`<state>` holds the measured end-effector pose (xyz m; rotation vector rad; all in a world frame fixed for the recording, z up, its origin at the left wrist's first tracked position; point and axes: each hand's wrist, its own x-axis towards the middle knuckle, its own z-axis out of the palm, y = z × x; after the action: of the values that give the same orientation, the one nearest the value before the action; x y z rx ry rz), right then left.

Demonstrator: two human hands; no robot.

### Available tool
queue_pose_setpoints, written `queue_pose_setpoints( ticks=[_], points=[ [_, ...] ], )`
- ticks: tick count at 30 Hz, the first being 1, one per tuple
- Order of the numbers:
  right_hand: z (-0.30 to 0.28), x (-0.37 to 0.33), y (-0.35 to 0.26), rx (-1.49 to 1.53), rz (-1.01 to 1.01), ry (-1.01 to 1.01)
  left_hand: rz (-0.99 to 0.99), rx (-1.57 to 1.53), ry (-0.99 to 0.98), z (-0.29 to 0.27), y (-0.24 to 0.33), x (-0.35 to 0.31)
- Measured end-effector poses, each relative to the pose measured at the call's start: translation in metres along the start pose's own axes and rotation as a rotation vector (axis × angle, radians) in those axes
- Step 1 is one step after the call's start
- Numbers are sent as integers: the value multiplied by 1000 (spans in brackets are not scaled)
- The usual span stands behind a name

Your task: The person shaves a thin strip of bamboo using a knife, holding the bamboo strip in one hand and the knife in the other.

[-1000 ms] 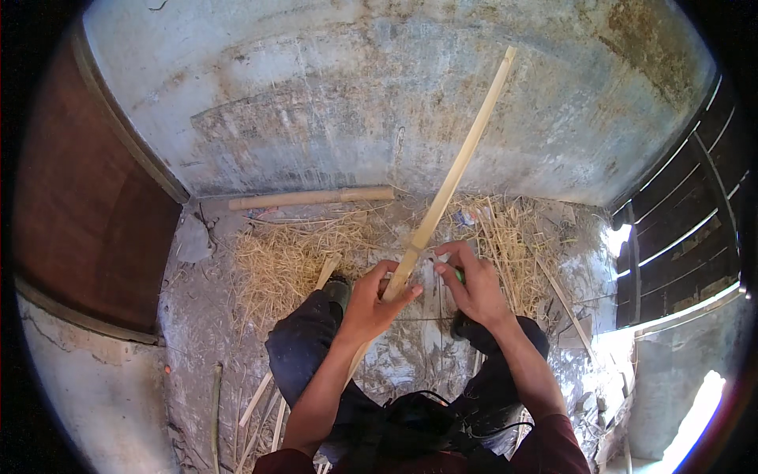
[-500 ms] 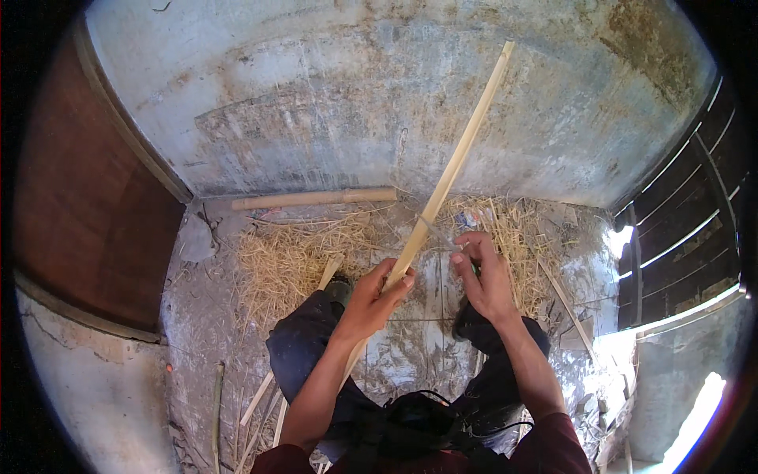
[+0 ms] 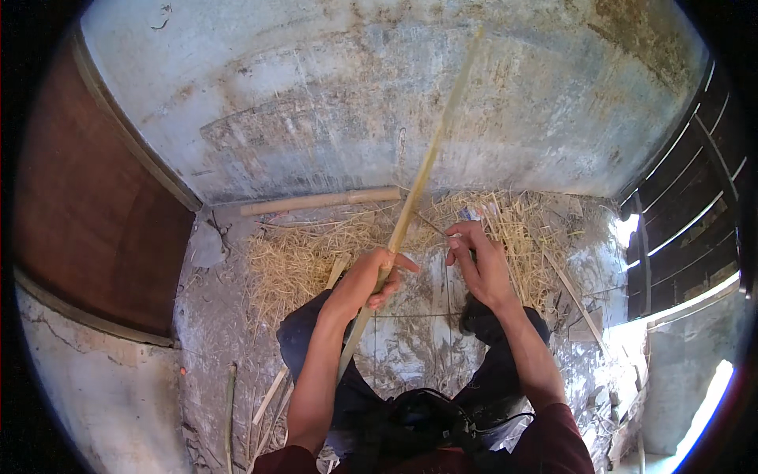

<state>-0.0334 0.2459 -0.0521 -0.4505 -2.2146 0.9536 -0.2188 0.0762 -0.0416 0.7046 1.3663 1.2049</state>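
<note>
A long pale bamboo strip slants up and away in front of me, its far end smeared by motion. My left hand is wrapped around its lower part, some fingers slightly loosened, and the near end runs down beside my left forearm. My right hand is closed on a knife; only its thin dark blade shows, pointing up and left towards the strip. The fingers hide the handle. Whether the blade touches the strip I cannot tell.
Straw-like shavings lie in heaps on both sides of the dusty floor. A bamboo pole rests along the foot of the stained wall. More strips lie beside my left leg. Dark slats stand at the right.
My left hand has turned the bamboo strip, and its far end has swung left. The knife has shifted slightly left and up with my right hand. The whole view has tilted a little.
</note>
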Motion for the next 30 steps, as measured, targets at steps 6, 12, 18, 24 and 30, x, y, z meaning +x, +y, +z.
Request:
queue_pose_setpoints(
  ticks=[6, 12, 18, 24, 30],
  points=[
    [4, -1, 1, -141, -11, -103, -60, -137, 17, -22, -34, 17],
    [10, -2, 11, -233, -29, -155, -60, -166, 45, -22, -44, 14],
    [13, -2, 11, -191, -50, -101, 46, -108, 146, -2, -35, 7],
    [13, 0, 3, -183, -18, -134, 167, -15, 157, -2, -46, -2],
    [12, 0, -4, -119, 34, -148, 182, -49, 159, -6, -51, -10]
  ],
)
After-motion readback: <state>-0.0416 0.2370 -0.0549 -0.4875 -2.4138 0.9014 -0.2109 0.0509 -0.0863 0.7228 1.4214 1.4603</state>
